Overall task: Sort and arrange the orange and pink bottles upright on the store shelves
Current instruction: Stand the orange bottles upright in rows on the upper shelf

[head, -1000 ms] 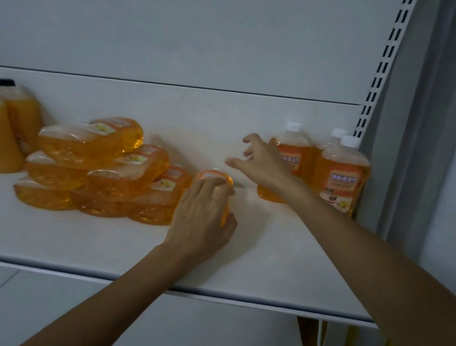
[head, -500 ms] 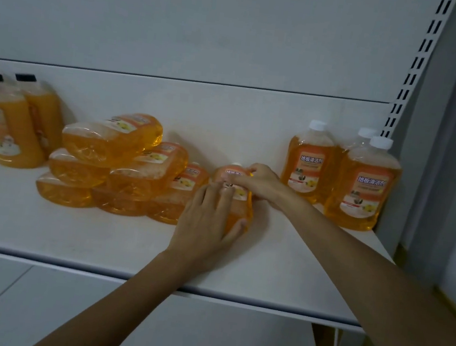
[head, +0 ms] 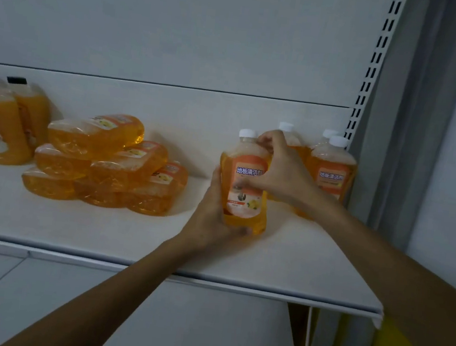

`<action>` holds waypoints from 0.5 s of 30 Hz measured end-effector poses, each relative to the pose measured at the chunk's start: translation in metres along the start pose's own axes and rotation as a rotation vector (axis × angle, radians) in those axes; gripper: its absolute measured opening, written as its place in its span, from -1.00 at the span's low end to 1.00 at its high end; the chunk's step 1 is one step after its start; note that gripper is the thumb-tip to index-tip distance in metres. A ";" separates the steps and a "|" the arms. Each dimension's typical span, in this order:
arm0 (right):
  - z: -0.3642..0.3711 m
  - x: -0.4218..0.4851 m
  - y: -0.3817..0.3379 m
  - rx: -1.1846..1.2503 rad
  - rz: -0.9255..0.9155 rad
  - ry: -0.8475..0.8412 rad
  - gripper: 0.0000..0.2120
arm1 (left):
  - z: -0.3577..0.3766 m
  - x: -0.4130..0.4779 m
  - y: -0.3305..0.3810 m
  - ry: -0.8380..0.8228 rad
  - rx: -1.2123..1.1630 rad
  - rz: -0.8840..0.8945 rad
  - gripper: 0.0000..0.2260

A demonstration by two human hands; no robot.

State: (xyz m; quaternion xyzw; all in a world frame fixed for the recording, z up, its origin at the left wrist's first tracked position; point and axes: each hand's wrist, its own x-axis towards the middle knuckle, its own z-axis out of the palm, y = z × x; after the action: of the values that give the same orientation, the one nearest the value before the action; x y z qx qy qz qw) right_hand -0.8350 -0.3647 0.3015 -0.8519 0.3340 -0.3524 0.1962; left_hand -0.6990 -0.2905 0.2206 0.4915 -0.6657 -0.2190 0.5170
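Left hand (head: 213, 214) curls round the lower body of the orange bottle (head: 248, 186); right hand (head: 280, 176) clasps its shoulder. The bottle is upright over the shelf (head: 267, 268); base contact cannot be told. Risk: released on a tilted base, it may topple; the right wrist may knock the white-capped bottles (head: 332, 173) at 3 o'clock. Count: one held, three white-capped standing, at least six lying in the pile (head: 102, 164) at 9 o'clock, three black-capped bottles (head: 2, 127) beyond.
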 end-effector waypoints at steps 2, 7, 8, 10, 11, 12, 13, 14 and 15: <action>-0.014 -0.007 0.006 0.001 0.015 0.005 0.02 | 0.012 0.006 0.002 -0.005 0.031 0.026 -0.01; -0.027 -0.023 0.023 -0.194 -0.028 0.049 -0.02 | 0.038 0.021 0.000 -0.028 0.165 0.092 -0.05; -0.028 -0.024 0.024 -0.238 -0.043 0.072 -0.04 | 0.041 0.024 -0.003 -0.035 0.208 0.085 -0.03; -0.027 -0.024 0.025 -0.334 -0.065 0.110 -0.06 | 0.043 0.027 -0.011 -0.032 0.325 0.032 -0.06; -0.026 -0.024 0.025 -0.382 -0.069 0.120 -0.07 | 0.044 0.028 -0.016 -0.014 0.389 -0.009 -0.16; -0.025 -0.022 0.025 -0.424 -0.066 0.125 -0.07 | 0.045 0.028 -0.018 -0.002 0.442 -0.069 -0.28; -0.025 -0.019 0.026 -0.465 -0.056 0.125 -0.06 | 0.046 0.027 -0.019 -0.005 0.479 -0.129 -0.36; -0.025 -0.016 0.026 -0.507 -0.046 0.119 -0.06 | 0.047 0.026 -0.019 -0.023 0.498 -0.167 -0.40; -0.024 -0.012 0.026 -0.551 -0.041 0.111 -0.06 | 0.048 0.025 -0.017 -0.047 0.513 -0.188 -0.41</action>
State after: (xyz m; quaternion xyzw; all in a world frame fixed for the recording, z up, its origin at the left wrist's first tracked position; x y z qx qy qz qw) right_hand -0.8703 -0.3772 0.2975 -0.8592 0.4100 -0.2983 -0.0684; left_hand -0.7345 -0.3299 0.2010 0.6609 -0.6626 -0.1015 0.3375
